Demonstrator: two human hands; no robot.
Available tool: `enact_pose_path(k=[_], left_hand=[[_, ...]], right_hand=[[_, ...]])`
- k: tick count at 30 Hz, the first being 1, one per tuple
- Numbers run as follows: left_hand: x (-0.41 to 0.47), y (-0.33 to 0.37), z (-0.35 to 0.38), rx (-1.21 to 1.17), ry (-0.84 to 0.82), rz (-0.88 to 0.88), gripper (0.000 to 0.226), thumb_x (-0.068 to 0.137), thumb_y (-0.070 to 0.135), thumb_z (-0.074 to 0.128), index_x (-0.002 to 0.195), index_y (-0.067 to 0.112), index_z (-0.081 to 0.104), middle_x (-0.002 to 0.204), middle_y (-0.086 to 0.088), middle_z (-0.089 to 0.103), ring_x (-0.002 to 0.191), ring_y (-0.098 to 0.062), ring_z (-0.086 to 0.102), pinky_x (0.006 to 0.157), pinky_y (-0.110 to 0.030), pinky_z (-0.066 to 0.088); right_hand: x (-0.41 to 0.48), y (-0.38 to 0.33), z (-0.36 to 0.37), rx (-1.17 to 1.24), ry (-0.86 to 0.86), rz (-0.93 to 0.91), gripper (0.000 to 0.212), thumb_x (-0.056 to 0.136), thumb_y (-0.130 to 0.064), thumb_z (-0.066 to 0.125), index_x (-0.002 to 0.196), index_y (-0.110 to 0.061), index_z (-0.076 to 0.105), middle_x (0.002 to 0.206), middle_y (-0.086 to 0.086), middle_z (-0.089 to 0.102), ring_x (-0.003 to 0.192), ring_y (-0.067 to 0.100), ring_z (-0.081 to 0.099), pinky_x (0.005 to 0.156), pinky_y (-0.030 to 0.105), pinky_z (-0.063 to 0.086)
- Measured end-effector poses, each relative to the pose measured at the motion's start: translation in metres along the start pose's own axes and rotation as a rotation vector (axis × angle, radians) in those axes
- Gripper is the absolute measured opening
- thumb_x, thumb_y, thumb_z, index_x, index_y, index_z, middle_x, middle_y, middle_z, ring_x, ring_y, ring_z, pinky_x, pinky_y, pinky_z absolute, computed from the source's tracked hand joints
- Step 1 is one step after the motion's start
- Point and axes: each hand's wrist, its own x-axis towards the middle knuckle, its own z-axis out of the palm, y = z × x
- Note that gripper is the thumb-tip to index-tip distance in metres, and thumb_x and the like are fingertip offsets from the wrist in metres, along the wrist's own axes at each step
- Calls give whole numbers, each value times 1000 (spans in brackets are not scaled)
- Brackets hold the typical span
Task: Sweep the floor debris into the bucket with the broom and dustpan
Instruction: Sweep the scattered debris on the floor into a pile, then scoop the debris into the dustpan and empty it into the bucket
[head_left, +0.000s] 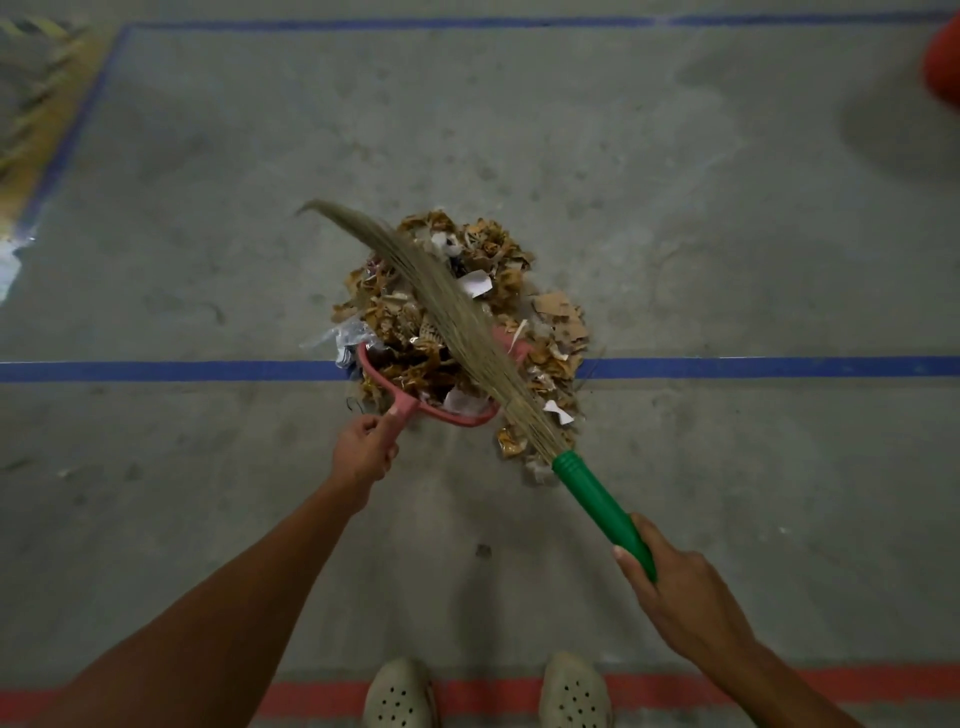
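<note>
A heap of debris (483, 260), torn cardboard, paper and plastic scraps, lies on the grey concrete floor in the middle of the view. A pink dustpan (382, 382) sits under its near left part, largely buried. My left hand (363, 447) is closed on the dustpan's handle. A grass broom (441, 306) with a green handle (597, 501) lies slantwise across the heap, its tip curving up to the left. My right hand (670, 592) grips the green handle's lower end. At the top right edge an orange-red object (943, 67), perhaps the bucket, is only partly in view.
A blue tape line (156, 371) crosses the floor under the heap, and another blue line (363, 23) frames the far side. A red tape line (483, 693) runs by my two light clogs (400, 693). Blurred yellowish stuff (36, 88) lies at the top left.
</note>
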Motion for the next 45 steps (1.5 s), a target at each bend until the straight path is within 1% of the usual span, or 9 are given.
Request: enact_pose_path(k=[7, 13, 18, 23, 29, 32, 34, 38, 45], left_hand=[[-27, 41, 0, -27, 9, 7, 36, 93, 41, 63, 74, 12, 55, 56, -5, 50, 43, -12, 38, 36, -21, 28], [-72, 94, -4, -80, 7, 3, 36, 93, 44, 62, 78, 11, 60, 54, 0, 52, 42, -9, 39, 38, -21, 30], [-124, 163, -29, -47, 26, -11, 34, 96, 38, 60, 81, 8, 62, 60, -6, 55, 44, -12, 42, 36, -21, 31], [-182, 232, -51, -66, 35, -26, 37, 98, 36, 59, 69, 13, 55, 57, -5, 50, 43, -13, 40, 38, -21, 28], [-234, 305, -82, -34, -35, 8, 38, 93, 41, 64, 70, 14, 51, 60, -7, 49, 46, -15, 38, 38, -20, 27], [-255, 339, -93, 2, -69, 52, 35, 93, 40, 63, 71, 13, 58, 59, -6, 53, 43, -12, 42, 38, -20, 30], [-266, 359, -96, 32, -89, 97, 36, 93, 39, 63, 70, 11, 60, 58, -7, 54, 43, -14, 43, 41, -23, 32], [-276, 393, -88, 59, -118, 172, 38, 94, 35, 62, 64, 12, 56, 48, 0, 50, 41, -14, 43, 43, -26, 34], [-297, 433, -51, 66, -185, 245, 42, 87, 50, 64, 70, 12, 60, 44, 7, 51, 38, -8, 43, 41, -22, 35]], right_hand=[[-17, -13, -33, 59, -19, -12, 45, 97, -56, 44, 136, -34, 45, 66, -3, 61, 53, 8, 59, 50, 28, 50], [-50, -31, -78, 137, 20, -20, 37, 95, -57, 46, 124, -34, 51, 57, -3, 57, 48, 5, 57, 41, 17, 40], [-92, -67, -140, 130, 3, 23, 33, 94, -58, 48, 115, -32, 52, 60, -6, 57, 50, 6, 56, 47, 25, 40], [-136, -117, -205, 114, -12, 108, 30, 91, -52, 54, 108, -28, 50, 72, 4, 62, 65, 26, 61, 58, 34, 48], [-190, -169, -267, 96, 22, 255, 29, 81, -55, 56, 86, -27, 47, 73, 3, 59, 67, 25, 58, 56, 30, 40], [-212, -187, -287, 134, 47, 303, 28, 74, -51, 61, 77, -25, 53, 70, 1, 60, 66, 23, 60, 55, 29, 46], [-223, -196, -295, 152, 76, 305, 27, 73, -46, 61, 84, -22, 56, 74, 3, 62, 66, 24, 60, 57, 30, 48], [-238, -209, -307, 214, 164, 223, 58, 90, -48, 55, 142, -30, 36, 94, 9, 64, 80, 31, 63, 69, 36, 53], [-234, -203, -349, 329, 219, 253, 28, 92, -38, 59, 109, -19, 49, 86, 7, 62, 80, 30, 63, 63, 33, 44]])
